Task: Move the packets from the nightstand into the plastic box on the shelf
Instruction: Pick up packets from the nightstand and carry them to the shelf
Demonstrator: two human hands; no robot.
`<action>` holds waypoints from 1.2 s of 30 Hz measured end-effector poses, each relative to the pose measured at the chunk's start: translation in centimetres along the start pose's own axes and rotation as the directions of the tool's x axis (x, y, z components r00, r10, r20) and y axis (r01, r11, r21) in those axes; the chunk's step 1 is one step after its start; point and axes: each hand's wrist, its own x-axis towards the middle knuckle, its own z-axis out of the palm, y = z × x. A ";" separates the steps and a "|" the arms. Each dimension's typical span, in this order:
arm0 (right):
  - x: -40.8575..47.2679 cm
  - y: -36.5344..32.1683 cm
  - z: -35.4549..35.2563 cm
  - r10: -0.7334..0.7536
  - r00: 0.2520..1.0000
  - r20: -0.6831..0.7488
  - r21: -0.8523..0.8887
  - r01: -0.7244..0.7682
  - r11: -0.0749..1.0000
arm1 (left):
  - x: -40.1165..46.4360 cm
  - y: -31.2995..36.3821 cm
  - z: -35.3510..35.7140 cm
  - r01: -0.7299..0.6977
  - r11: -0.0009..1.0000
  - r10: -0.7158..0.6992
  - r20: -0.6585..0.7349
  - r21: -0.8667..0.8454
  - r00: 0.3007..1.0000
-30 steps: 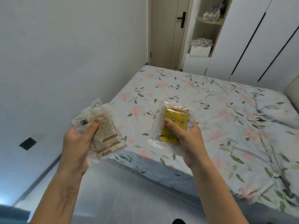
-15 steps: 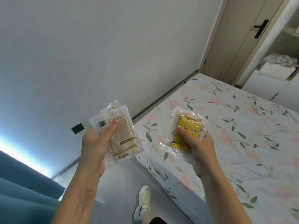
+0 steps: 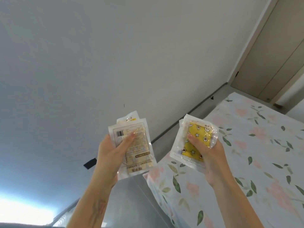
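My left hand [image 3: 112, 150] grips clear packets with beige printed labels [image 3: 139, 145], thumb across the front; a second packet edge peeks out behind the first. In my right hand [image 3: 209, 155] I hold a clear packet with a yellow star-patterned insert [image 3: 196, 132], thumb pressed on its face. Both are raised side by side in front of the white wall. The nightstand, the shelf and the plastic box are out of view.
A bed with a floral sheet [image 3: 246, 162] fills the lower right. A narrow grey floor strip [image 3: 131, 195] runs between bed and white wall [image 3: 98, 63]. A beige door [image 3: 271, 55] stands at the upper right. A black wall socket [image 3: 90, 163] sits low.
The view has swung left toward the wall; the wardrobe and open shelf have left the frame. Both hands keep their packets and stay in front of me.
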 end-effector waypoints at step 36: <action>47.2 -5.1 0.9 0.027 0.851 -0.525 0.184 0.082 0.980 | 51.2 3.1 30.0 0.074 0.991 -0.125 0.590 0.110 0.798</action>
